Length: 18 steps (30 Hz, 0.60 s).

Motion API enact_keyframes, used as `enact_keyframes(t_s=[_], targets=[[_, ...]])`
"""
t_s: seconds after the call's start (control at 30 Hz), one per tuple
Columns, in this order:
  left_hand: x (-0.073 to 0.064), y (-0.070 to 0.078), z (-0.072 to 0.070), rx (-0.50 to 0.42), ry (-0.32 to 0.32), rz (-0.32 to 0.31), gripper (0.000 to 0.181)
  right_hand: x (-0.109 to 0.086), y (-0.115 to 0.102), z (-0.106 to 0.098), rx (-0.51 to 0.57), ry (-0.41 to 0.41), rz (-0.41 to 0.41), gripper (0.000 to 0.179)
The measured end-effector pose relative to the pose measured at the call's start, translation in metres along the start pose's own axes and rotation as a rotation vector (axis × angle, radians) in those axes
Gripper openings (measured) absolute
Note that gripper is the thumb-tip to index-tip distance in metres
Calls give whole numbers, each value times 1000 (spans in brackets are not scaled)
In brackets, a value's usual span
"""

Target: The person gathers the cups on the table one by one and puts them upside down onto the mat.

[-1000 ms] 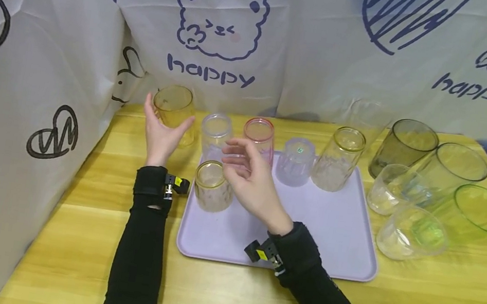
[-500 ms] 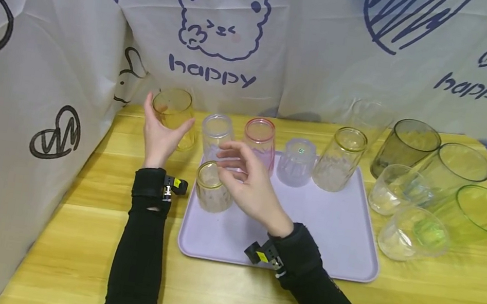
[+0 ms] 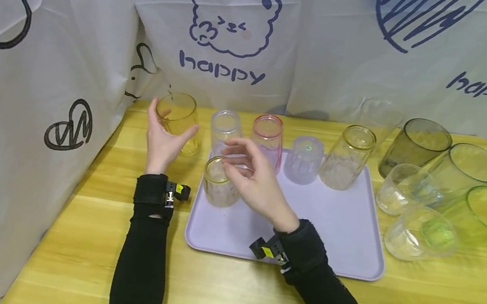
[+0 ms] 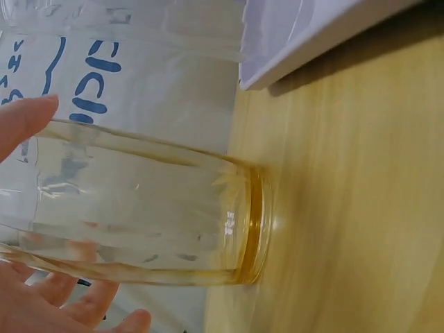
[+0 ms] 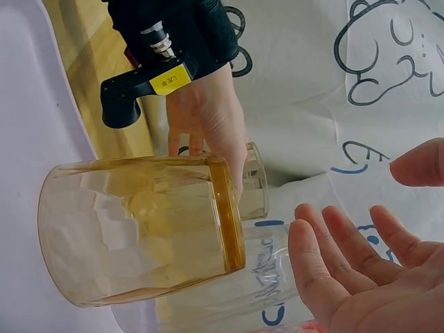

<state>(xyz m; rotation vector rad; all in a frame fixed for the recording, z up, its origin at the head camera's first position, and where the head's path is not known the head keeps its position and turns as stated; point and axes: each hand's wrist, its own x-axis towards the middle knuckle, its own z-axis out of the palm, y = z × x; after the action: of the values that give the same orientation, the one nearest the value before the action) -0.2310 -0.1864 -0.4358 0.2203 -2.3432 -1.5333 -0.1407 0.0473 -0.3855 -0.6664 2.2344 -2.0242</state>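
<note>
Gripping amber glass (image 3: 181,121), left hand (image 3: 162,147) curved — right hand (image 3: 258,181) hovering, fingers (image 3: 243,145) bent

Head view looks forward-down; both wrist views (close, turned sideways) share its tray (image 3: 324,212)

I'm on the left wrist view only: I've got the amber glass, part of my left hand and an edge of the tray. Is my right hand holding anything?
Observer: No. The right wrist view shows your right hand holding nothing.
Operator: Copy. Which glass stands nearest to it on the tray?
Observer: The head view shows a short gold-ringed glass closest, toward the tray's left side.
</note>
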Motion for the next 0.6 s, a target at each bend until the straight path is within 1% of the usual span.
enact_keyframes(t_s=[0.13, 0.33, 0.5, 0.6], targets=[[1, 1, 6, -44, 15, -12, 110, 0, 0, -3, 10, 3, -12, 43], [5, -2, 16, -130, 86, 7, 104, 0, 2, -6, 17, 7, -23, 44], [8, -3, 21, -158, 118, 46, 97, 1, 3, -9, 20, 22, -43, 43], [8, -2, 21, -155, 119, 43, 96, 1, 3, -10, 26, 31, -48, 42]])
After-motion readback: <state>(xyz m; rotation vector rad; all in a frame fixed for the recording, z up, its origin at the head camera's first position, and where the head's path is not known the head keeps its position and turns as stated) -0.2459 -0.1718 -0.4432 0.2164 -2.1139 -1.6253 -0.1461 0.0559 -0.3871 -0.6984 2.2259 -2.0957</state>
